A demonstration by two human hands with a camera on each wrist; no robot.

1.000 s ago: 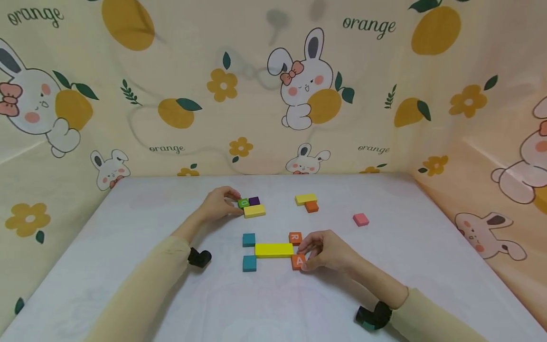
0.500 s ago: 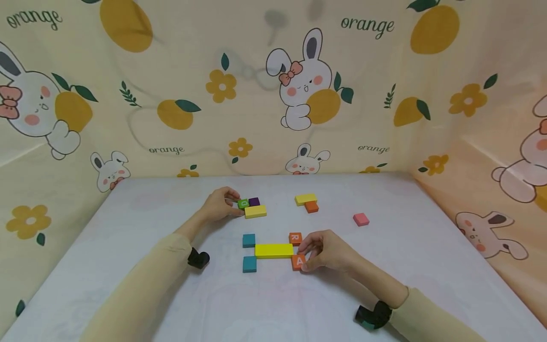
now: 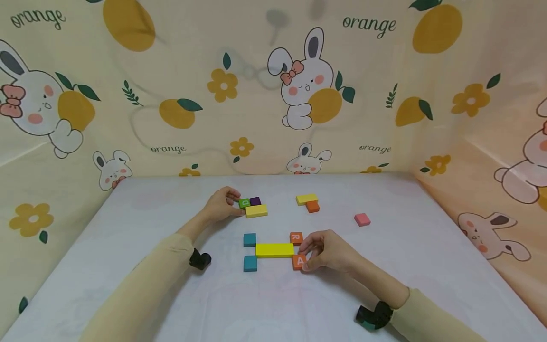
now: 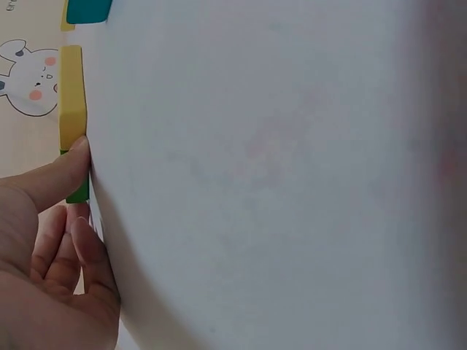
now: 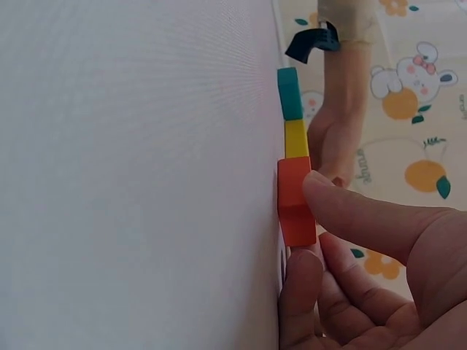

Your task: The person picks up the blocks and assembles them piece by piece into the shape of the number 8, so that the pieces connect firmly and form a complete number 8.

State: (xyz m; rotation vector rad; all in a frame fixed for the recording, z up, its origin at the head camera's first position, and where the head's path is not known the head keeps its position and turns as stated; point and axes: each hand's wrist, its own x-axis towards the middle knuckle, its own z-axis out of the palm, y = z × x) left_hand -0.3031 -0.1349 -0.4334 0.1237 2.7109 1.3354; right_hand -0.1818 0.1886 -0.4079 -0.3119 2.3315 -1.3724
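In the head view my left hand (image 3: 223,204) bends round a green letter block (image 3: 244,204), which it pinches at its left side. The thumb tip reaches the near end of a pale yellow block (image 3: 256,211). A purple block (image 3: 255,201) lies against both. My right hand (image 3: 329,251) pinches an orange block marked A (image 3: 299,262) at the near right corner of a long bright yellow block (image 3: 275,251). In the right wrist view the thumb is on the orange block (image 5: 297,200), a fingertip at its lower end.
Two teal blocks (image 3: 249,240) sit at the left corners of the long block, an orange R block (image 3: 296,238) at its far right corner. Farther back lie a yellow block (image 3: 306,199) touching an orange one (image 3: 313,206), and a pink block (image 3: 362,219).
The pale yellow block at my left thumb has slid very slightly right along the green and purple blocks. My right hand and its orange block stay in place.
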